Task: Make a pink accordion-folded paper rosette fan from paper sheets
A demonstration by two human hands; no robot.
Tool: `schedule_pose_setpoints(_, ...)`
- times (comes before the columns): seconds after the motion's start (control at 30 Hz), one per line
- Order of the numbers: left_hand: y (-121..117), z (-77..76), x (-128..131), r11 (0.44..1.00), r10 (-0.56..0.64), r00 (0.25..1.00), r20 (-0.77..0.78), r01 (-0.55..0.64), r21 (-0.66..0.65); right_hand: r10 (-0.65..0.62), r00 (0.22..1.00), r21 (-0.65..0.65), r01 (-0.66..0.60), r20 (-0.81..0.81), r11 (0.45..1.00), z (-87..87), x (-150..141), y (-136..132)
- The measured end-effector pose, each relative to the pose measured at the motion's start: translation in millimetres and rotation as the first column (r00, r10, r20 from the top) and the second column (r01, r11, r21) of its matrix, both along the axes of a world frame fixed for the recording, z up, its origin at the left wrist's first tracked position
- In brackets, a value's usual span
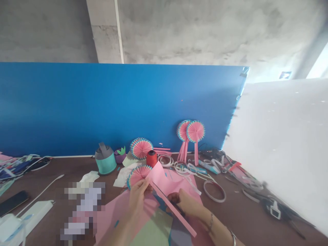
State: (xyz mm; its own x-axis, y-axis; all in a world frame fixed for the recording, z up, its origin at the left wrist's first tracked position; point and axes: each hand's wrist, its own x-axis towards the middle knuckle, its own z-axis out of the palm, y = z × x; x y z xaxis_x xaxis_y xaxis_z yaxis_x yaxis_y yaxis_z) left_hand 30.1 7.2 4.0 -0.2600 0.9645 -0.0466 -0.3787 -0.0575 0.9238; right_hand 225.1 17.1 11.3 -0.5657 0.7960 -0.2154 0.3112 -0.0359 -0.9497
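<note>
In my left hand (139,192) is the edge of a pink paper sheet (159,172), pinched between fingers and thumb. My right hand (183,202) is wrapped round a pair of scissors (176,207) with dark handles. Their blades lie along the sheet, beside a long narrow pink strip (183,220) that slants down to the right. Just behind my left hand lies a round pleated paper fan (137,174), pink with a striped rim. Beneath both hands are more pink sheets (112,213) and a green paper piece (153,229).
A red thread spool (151,158) stands behind the sheet. Along the blue partition (128,106) are a teal-and-grey container (106,161), a purple pot (120,156) and two pink fans on sticks (196,132). White tape rolls (214,191) lie right; a power strip (37,218) lies left.
</note>
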Motion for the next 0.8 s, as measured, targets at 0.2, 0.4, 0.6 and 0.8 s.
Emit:
schedule_pose_setpoints(0.2, 0.6, -1.3, 2.4, 1.0, -0.022, 0.999, -0.046, 0.022, 0.016, 0.043, 0.999, 0.033, -0.042, -0.01, 0.999, -1.1, 0.4, 0.7)
schedule_pose_setpoints(0.4, 0.3, -3.0, 2.3, 0.999, -0.043, 0.998, -0.035, 0.043, 0.014, 0.029, 0.999, 0.004, -0.029, -0.014, 1.0, -5.8, -0.2, 1.8)
schedule_pose_setpoints(0.6, 0.7, -5.4, 2.4, 0.999, -0.046, 0.997, -0.057, 0.046, -0.002, 0.044, 0.999, 0.03, -0.043, -0.032, 0.999, -5.2, -0.5, 1.5)
schedule_pose_setpoints(0.8, 0.0, -3.6, 3.3, 0.997, -0.069, 0.996, -0.051, 0.068, -0.02, 0.019, 0.999, 0.031, -0.017, -0.05, 0.999, -2.4, -3.0, -1.1)
